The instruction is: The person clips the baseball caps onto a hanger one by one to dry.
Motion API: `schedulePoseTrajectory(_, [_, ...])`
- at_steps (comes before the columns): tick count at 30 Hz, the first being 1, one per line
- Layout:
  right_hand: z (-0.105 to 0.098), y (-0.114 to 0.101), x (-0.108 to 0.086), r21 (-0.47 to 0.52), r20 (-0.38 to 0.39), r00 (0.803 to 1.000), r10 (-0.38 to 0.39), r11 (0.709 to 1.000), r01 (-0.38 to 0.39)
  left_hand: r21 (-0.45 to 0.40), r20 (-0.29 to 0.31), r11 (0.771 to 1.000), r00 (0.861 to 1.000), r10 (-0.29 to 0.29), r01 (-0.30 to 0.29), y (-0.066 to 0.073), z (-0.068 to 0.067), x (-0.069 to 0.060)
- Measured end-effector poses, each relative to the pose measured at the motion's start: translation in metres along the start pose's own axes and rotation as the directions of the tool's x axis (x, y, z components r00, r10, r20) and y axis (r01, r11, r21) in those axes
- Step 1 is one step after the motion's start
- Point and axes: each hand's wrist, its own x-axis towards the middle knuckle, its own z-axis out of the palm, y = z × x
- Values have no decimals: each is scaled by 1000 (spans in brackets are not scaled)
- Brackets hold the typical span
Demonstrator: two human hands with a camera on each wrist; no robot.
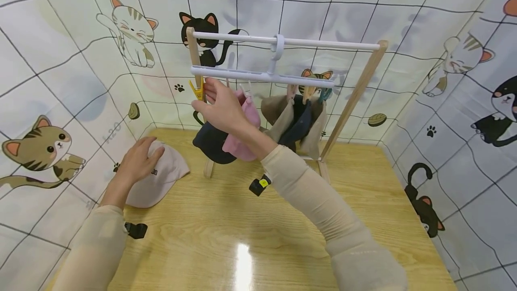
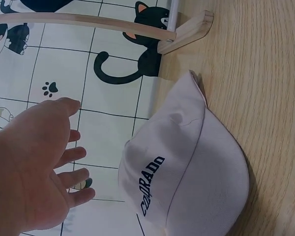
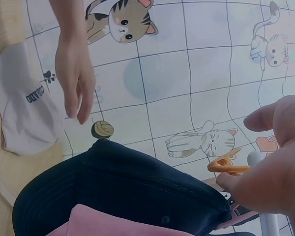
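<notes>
My right hand point(image 1: 224, 107) is by the left end of the white hanger point(image 1: 258, 75), beside a yellow clothespin point(image 1: 197, 90). In the right wrist view the thumb and fingers stand apart around this clothespin point(image 3: 227, 164); nothing is pinched between them. Below hang a dark navy cap point(image 1: 214, 143) and a pink cap point(image 1: 248, 125). Near the pale pink cap point(image 2: 201, 167) with dark lettering is my left hand point(image 2: 29, 167), its fingers loosely spread and apart from the cap in the left wrist view. That cap rests on the wooden table point(image 1: 202, 228), by the wall.
The hanger hooks over the white rod point(image 1: 331, 45) of a rack with wooden legs point(image 1: 351, 102). More caps, beige point(image 1: 319, 134) and navy point(image 1: 299, 125), hang at its right side from clothespins point(image 1: 308, 92). Cat-print sheeting point(image 1: 258, 17) encloses the table's back and sides.
</notes>
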Motion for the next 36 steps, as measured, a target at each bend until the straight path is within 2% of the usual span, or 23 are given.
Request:
schedulePoseTrajectory(8, [0,-6,-1,63,-26,1000,17,998,-15,48,92,999,996,-21,16,-9,4,11])
schedulePoseTrajectory(13, [0,-7,-3,75,-24,998,56,996,-54,74,142,997,990,15,-26,-11,5,17])
schedulePoseTrajectory(19, [-2,-6,-4,83,-21,998,59,995,-57,83,188,994,981,53,-69,-12,6,20])
schedulePoseTrajectory(26, [-3,-7,-6,77,-33,998,48,996,-46,99,206,990,975,82,-104,-16,9,23])
schedulePoseTrajectory(36, [-2,-10,-13,70,-13,1000,5,998,-4,138,225,987,973,47,-79,-23,15,35])
